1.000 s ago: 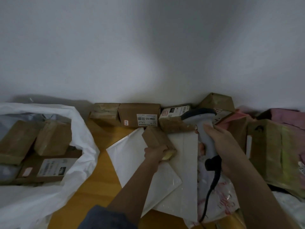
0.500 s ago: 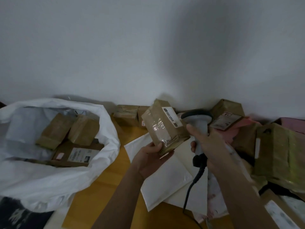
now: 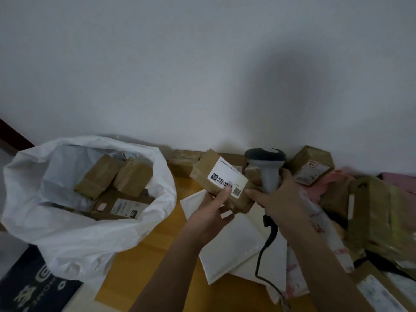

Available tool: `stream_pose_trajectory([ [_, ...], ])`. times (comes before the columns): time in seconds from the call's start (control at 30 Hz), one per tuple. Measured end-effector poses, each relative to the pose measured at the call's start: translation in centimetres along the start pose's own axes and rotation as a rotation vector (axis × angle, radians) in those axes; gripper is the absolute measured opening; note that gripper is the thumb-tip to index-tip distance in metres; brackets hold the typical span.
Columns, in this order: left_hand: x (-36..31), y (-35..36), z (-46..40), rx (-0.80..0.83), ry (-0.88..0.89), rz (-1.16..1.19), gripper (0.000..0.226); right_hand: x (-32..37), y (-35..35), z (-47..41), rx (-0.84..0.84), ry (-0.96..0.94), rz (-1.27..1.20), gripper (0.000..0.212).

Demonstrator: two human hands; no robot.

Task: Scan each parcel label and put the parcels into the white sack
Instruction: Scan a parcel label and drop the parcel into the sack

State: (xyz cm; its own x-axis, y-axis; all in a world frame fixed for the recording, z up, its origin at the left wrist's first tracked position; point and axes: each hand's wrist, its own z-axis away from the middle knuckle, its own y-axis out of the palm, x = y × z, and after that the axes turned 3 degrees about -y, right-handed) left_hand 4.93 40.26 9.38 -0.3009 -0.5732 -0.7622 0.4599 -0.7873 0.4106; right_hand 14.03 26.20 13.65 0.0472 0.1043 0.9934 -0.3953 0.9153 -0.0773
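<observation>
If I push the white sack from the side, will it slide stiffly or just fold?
The white sack would probably fold first: its wall is thin, creased and slumped. Several brown parcels lie inside, so the base likely resists sliding. The rolled rim may collapse inward if pressed.

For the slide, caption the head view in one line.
Left hand holds a labelled brown parcel beside the scanner gripped in the right hand, near the white sack.
</observation>
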Motion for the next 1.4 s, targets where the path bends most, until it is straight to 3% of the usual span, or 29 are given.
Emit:
stream_pose_trajectory([
  [0.13,-0.2,0.9,0.2,-0.034,0.052,0.157,0.08,0.2,0.5,1.1,-0.002,0.002,-0.085,0.043],
  [0.23,-0.4,0.7,0.8,0.09,0.142,0.246,0.094,0.1,0.4,1.1,-0.111,0.131,-0.251,0.054],
  [0.33,-0.2,0.6,1.2,0.259,0.229,0.196,0.093,0.6,0.2,1.1,-0.111,0.313,-0.283,0.061],
  [0.43,-0.4,0.8,1.7,0.307,0.264,0.086,0.089,1.2,0.0,1.4,-0.046,0.373,-0.322,0.057],
  [0.53,-0.7,0.9,2.5,0.267,0.256,0.001,0.089,1.4,-0.3,1.6,-0.007,0.368,-0.3,0.062],
  [0.73,-0.8,0.0,3.4,0.236,0.256,-0.012,0.083,0.7,-0.2,2.1,0.132,0.378,-0.417,0.051],
  [0.9,-0.6,-1.0,4.0,0.223,0.26,0.006,0.077,0.1,0.8,2.5,0.155,0.393,-0.507,0.063],
  [0.97,-0.6,-1.2,4.3,0.188,0.241,0.006,0.065,0.1,1.2,2.4,0.127,0.351,-0.495,0.058],
  [1.03,-1.0,-1.4,4.7,0.169,0.219,0.093,0.069,0.4,1.3,2.2,0.062,0.289,-0.415,0.052],
  [1.13,-1.6,-2.4,5.3,0.111,0.198,0.256,0.087,0.6,0.9,1.5,-0.023,0.173,-0.289,0.063],
  [1.23,-2.0,-3.0,5.8,0.026,0.177,0.307,0.077,0.6,0.4,0.9,-0.041,0.099,-0.193,0.07],
  [1.4,-2.4,-3.2,5.7,-0.163,0.154,0.28,0.067,2.2,0.6,1.4,-0.063,0.04,-0.075,0.039],
])
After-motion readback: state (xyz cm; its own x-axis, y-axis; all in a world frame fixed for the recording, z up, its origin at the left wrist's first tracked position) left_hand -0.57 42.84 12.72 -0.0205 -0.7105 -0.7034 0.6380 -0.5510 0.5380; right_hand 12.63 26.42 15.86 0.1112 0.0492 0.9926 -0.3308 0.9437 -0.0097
